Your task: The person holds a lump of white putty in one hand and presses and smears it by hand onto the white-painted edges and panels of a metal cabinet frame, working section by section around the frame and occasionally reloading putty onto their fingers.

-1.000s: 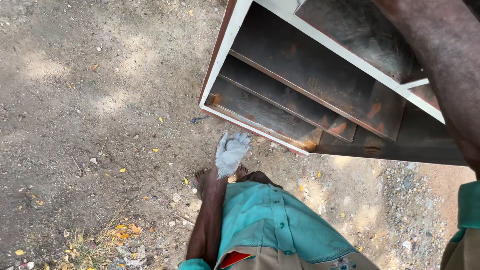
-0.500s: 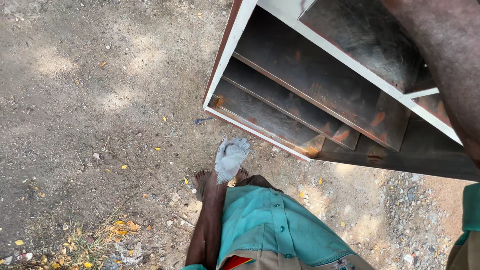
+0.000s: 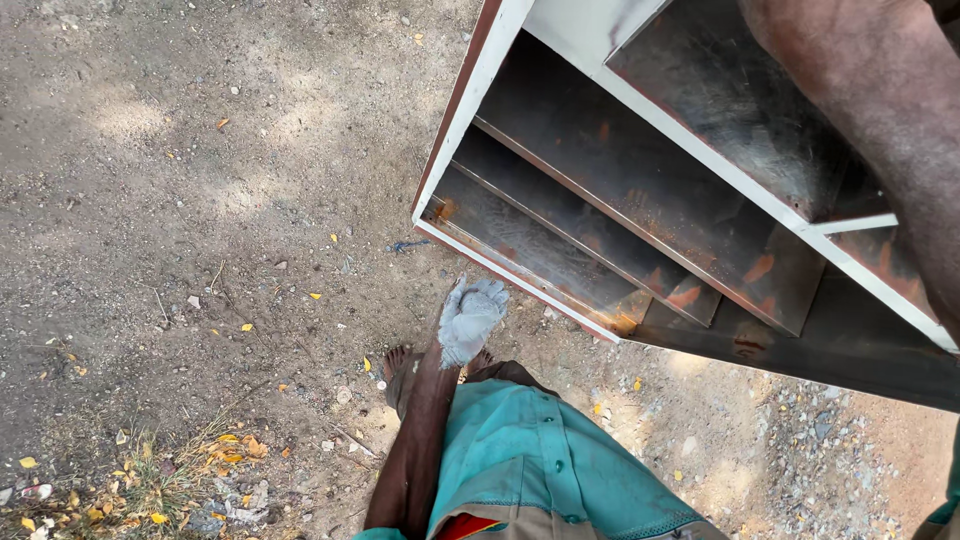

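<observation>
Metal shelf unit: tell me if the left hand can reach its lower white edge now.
Probably yes: the left hand, grey-covered, hangs just below the metal shelf unit's lower white edge, nothing between them.
</observation>
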